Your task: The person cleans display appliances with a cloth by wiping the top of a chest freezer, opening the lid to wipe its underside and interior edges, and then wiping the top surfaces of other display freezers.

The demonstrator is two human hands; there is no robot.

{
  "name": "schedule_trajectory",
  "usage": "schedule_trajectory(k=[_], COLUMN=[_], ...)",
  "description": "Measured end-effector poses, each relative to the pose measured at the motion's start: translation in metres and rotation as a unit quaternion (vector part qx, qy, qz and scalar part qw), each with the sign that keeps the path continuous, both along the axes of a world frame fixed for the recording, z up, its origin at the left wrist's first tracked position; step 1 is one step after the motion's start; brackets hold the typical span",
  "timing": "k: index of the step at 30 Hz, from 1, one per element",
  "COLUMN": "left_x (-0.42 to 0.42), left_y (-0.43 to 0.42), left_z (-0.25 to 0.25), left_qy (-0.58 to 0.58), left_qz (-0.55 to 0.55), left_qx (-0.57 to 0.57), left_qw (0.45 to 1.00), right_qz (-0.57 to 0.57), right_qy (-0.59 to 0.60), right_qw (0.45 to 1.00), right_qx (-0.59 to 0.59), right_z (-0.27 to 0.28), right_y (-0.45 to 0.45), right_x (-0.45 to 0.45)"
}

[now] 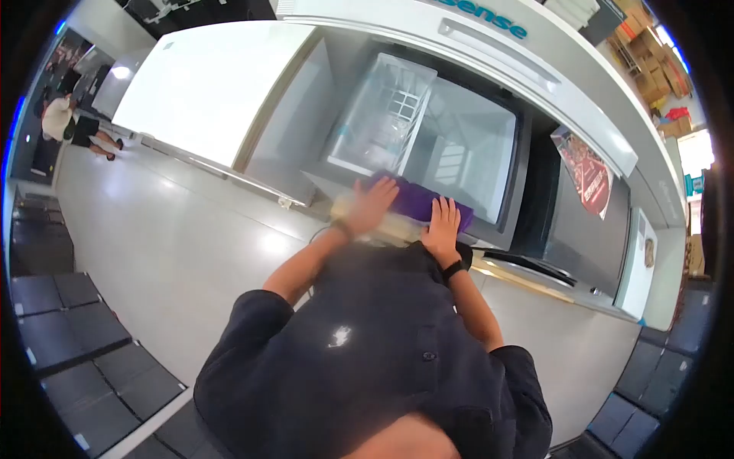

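Observation:
A folded purple cloth (424,203) lies along the near rim of an open chest freezer (501,236). My left hand (371,208), blurred, rests on the cloth's left end with its fingers stretched out. Toward the other end, my right hand (442,231) presses flat on the cloth, fingers extended and a dark band at the wrist. Inside the freezer stands a white wire basket (413,115) beside a clear plastic-looking bin (375,107). What lies under the cloth is hidden.
A white panel or lid (206,84) extends to the left of the opening. At right are a red printed leaflet (587,172) and a dark grey panel (589,237). Dark boxes (69,321) stand at lower left. Far left, another person (65,122) stands on the pale floor.

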State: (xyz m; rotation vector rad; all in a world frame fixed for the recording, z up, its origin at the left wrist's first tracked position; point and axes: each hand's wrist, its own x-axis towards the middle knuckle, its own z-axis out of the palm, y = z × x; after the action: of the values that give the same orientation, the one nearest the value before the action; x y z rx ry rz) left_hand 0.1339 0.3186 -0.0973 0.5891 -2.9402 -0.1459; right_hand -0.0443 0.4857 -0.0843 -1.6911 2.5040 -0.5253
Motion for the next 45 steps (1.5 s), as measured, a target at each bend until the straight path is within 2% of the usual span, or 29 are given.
schedule_trajectory(k=[3, 6, 9, 12, 15, 19, 21, 23, 28, 31, 35, 37, 40, 42, 45], left_x=[-0.002, -0.028, -0.059, -0.084, -0.093, -0.085, -0.069, -0.060, -0.027, -0.046, -0.081, -0.091, -0.091, -0.087, -0.069], left_y=[0.002, 0.010, 0.025, 0.040, 0.052, 0.033, 0.025, 0.010, -0.007, 0.002, 0.027, 0.036, 0.013, -0.007, -0.022], left_z=[0.001, 0.019, 0.028, -0.001, 0.013, -0.014, 0.002, -0.012, -0.025, -0.021, -0.010, 0.017, -0.005, -0.031, -0.036], left_qy=[0.016, -0.003, -0.042, 0.005, 0.009, 0.083, 0.081, 0.084, 0.133, 0.081, 0.054, 0.039, 0.121, 0.139, 0.204], left_qz=[0.064, 0.033, -0.055, -0.176, -0.176, -0.147, -0.144, -0.147, -0.086, -0.046, -0.109, -0.129, -0.189, -0.184, -0.175], left_qx=[0.047, 0.070, 0.103, 0.013, 0.055, 0.095, 0.147, 0.168, 0.223, 0.214, 0.190, 0.209, 0.234, 0.232, 0.244], left_qw=[0.997, 0.997, 0.992, 0.984, 0.983, 0.981, 0.975, 0.971, 0.962, 0.972, 0.974, 0.969, 0.946, 0.945, 0.932], right_qz=[-0.009, -0.022, -0.065, -0.126, -0.121, -0.174, -0.174, -0.121, -0.053, -0.070, -0.128, -0.141, -0.117, -0.093, -0.101], right_qy=[-0.006, -0.054, -0.066, -0.063, -0.055, -0.054, -0.092, -0.138, -0.093, -0.050, -0.048, -0.050, -0.025, -0.010, 0.012], right_qw=[0.999, 0.995, 0.990, 0.982, 0.978, 0.963, 0.956, 0.962, 0.979, 0.983, 0.978, 0.975, 0.978, 0.984, 0.985], right_qx=[-0.031, -0.080, -0.107, -0.128, -0.162, -0.200, -0.217, -0.202, -0.174, -0.165, -0.157, -0.167, -0.169, -0.152, -0.140], right_z=[-0.010, -0.011, -0.006, 0.004, -0.010, -0.036, -0.037, -0.034, -0.022, -0.019, -0.021, -0.023, -0.021, -0.019, -0.017], right_y=[-0.010, 0.004, 0.032, 0.064, 0.072, 0.038, 0.016, -0.007, -0.016, 0.006, 0.044, 0.053, 0.054, 0.049, 0.031], right_x=[0.001, -0.003, -0.020, -0.035, -0.049, -0.047, -0.037, -0.029, -0.007, -0.028, -0.061, -0.066, -0.062, -0.047, -0.020])
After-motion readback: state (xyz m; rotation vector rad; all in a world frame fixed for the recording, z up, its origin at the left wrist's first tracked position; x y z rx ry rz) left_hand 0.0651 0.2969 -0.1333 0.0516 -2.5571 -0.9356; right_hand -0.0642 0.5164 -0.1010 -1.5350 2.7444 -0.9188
